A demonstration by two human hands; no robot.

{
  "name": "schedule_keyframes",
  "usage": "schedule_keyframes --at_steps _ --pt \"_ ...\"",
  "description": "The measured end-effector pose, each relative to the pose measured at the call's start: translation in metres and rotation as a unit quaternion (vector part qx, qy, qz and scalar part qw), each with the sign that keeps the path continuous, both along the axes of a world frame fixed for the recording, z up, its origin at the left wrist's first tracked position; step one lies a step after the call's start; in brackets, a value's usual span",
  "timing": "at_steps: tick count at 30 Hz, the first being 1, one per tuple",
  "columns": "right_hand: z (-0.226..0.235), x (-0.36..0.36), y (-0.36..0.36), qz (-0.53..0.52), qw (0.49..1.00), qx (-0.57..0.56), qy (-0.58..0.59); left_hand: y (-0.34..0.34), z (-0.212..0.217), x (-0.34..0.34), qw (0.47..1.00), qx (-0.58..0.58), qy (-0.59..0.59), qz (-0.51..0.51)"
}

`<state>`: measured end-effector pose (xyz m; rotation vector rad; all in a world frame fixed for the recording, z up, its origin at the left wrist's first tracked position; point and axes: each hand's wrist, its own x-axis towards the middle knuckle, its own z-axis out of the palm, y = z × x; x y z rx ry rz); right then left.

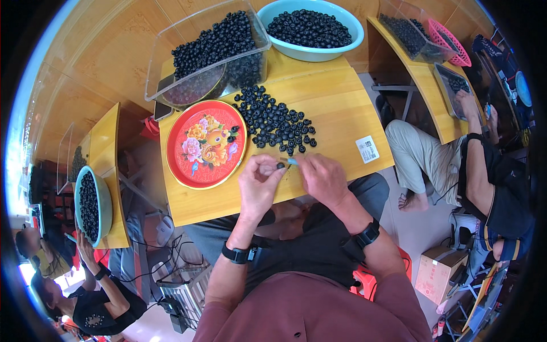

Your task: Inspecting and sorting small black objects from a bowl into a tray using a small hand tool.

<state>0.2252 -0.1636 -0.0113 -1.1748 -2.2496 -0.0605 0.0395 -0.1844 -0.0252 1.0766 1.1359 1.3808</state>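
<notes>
Beside a red tray (196,165) holding few beads, the left hand (259,185) pinches one bead (280,166), the right hand (323,178) grips a blue tool (292,162); a large pile (276,121) remains beyond.

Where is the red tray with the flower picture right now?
In the head view, the red tray lies on the wooden table's left part, just left of the loose pile of black beads and above the left hand.

Small round black bead (280,166) pinched in left-hand fingertips, touching thin light-blue tool (292,162), above wooden table.
</notes>
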Motion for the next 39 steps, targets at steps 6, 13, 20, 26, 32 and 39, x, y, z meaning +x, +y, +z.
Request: schedule_keyframes --at_steps 6,13,20,26,32,39 --pt "0.005 -0.003 0.001 -0.01 1.0 -0.007 -0.012 -0.001 0.009 -0.001 0.999 0.024 0.018 0.02" --pt "0.0 -0.004 0.0 -0.03 0.999 0.014 0.026 -0.001 0.021 -0.021 0.966 0.106 0.221 0.085" --pt "0.002 -0.003 -0.001 -0.033 0.998 0.028 0.039 0.032 0.05 -0.066 0.821 0.158 0.53 0.146" --pt "0.003 -0.004 -0.003 -0.041 0.999 0.019 0.025 0.036 0.048 -0.034 0.688 0.247 0.68 0.064" --pt "-0.002 -0.003 -0.002 -0.044 0.998 0.03 0.031 0.023 0.046 -0.023 0.718 0.214 0.661 0.039" --pt "0.0 -0.002 -0.002 -0.037 0.998 0.029 0.032 0.026 0.033 -0.019 0.767 0.218 0.603 0.0"
